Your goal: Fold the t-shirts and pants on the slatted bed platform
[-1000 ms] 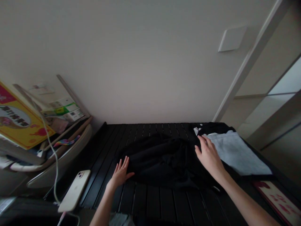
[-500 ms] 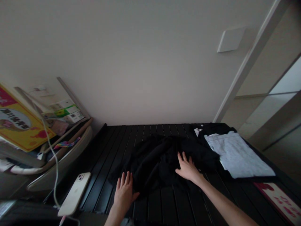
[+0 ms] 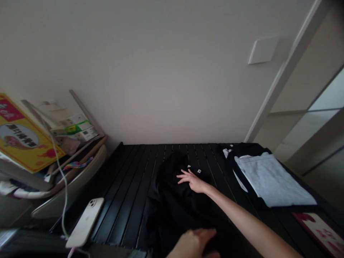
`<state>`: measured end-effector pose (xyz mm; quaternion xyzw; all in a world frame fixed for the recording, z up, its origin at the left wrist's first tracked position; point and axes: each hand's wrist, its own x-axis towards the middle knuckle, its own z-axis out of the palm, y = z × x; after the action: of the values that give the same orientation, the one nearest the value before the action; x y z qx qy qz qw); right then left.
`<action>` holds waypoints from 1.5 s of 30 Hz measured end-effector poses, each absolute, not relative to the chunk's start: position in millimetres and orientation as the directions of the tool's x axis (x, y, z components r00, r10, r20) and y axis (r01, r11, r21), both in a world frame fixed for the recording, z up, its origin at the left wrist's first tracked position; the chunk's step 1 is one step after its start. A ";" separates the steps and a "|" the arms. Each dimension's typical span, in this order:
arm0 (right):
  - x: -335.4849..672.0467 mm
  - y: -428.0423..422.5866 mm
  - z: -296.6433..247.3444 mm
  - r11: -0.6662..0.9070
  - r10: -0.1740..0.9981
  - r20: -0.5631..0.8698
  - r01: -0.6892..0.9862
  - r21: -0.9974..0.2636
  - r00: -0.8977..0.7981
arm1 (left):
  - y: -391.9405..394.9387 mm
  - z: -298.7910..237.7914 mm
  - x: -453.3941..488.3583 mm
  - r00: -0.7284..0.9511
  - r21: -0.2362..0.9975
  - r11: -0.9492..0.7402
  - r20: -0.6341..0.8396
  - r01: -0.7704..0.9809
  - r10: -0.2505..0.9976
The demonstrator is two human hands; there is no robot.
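Note:
A crumpled black garment (image 3: 172,200) lies on a black slatted table (image 3: 118,200), stretching from mid-table toward the near edge. Two small white marks show near its far right edge. My right hand (image 3: 195,181) rests on the upper part of the garment, palm down with its fingers spread. Close to the bottom edge of the view, my left hand (image 3: 190,243) is over the near part of the cloth. It is somewhat blurred and partly cut off; its index finger points right, with a gap to the thumb.
To the right lies a folded stack of clothes, a light grey one (image 3: 274,179) on black ones. A red and white card (image 3: 322,231) is near it. On the left are a white phone (image 3: 86,222), a cable (image 3: 65,193) and a bin-like container (image 3: 91,161) with a yellow box (image 3: 27,139).
The black garment has turned from lying sideways to running toward me, uncovering its white marks. My left hand has moved right and nearer; my right hand has shifted left.

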<state>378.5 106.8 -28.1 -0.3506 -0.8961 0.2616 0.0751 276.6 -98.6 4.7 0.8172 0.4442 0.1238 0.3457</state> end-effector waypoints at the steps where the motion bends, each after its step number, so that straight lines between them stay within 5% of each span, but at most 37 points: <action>1: 379.6 103.0 -27.0 0.583 0.729 -0.022 0.638 -0.504 -0.684 | -88.5 19.9 265.3 0.452 0.657 -0.315 -0.043 0.685 0.891; 5: 385.2 84.3 -30.1 0.331 0.939 0.061 0.843 -0.424 -0.338 | -41.1 39.7 220.7 0.178 0.486 -0.207 0.106 0.849 0.978; 9: 388.8 68.2 -42.7 -0.014 0.998 -0.056 0.970 -0.241 0.001 | -4.0 11.4 201.8 0.088 0.293 -0.051 -0.113 0.955 0.990; 12: 390.6 65.9 -50.4 0.006 0.995 -0.092 0.979 -0.203 -0.025 | 8.9 -4.6 205.0 0.015 0.201 0.027 -0.204 0.979 0.979; 16: 390.7 71.5 -50.5 0.152 0.986 -0.024 0.953 -0.261 -0.164 | 16.0 -4.7 212.9 -0.024 0.166 0.046 -0.126 0.985 0.992; 22: 412.2 93.5 -18.8 0.246 0.969 0.062 0.931 -0.271 -0.238 | 19.5 9.2 189.3 -0.018 0.286 0.040 -0.079 0.957 0.997; 26: 441.0 122.8 27.1 0.234 0.939 0.301 0.951 -0.203 -0.166 | 23.8 25.7 166.4 -0.103 0.597 0.012 0.118 0.802 0.988; 29: 453.2 140.2 53.8 0.201 0.892 0.433 0.971 -0.132 -0.126 | 30.6 38.5 163.0 -0.136 0.707 -0.064 0.222 0.704 0.965; 34: 463.1 141.8 45.3 0.018 0.883 0.469 0.996 -0.087 0.025 | 36.2 35.6 167.2 -0.081 0.766 -0.059 0.144 0.641 0.986; 37: 464.6 133.8 23.2 0.061 0.922 0.387 0.995 -0.082 -0.025 | 39.2 22.3 167.2 -0.220 0.828 0.005 0.142 0.560 0.965; 41: 452.1 124.2 2.7 0.333 0.939 -0.009 0.916 -0.223 -0.343 | 50.7 14.5 158.6 -0.362 0.844 0.066 0.156 0.532 0.919; 45: 435.2 109.0 -6.4 0.344 0.902 -0.181 0.906 -0.245 -0.391 | 63.0 18.8 122.3 -0.612 0.831 0.211 0.184 0.515 0.769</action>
<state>435.2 109.0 -6.4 -0.5517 -0.8197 0.1541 -0.0066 122.3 63.0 18.8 0.4188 0.7663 0.4680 0.1357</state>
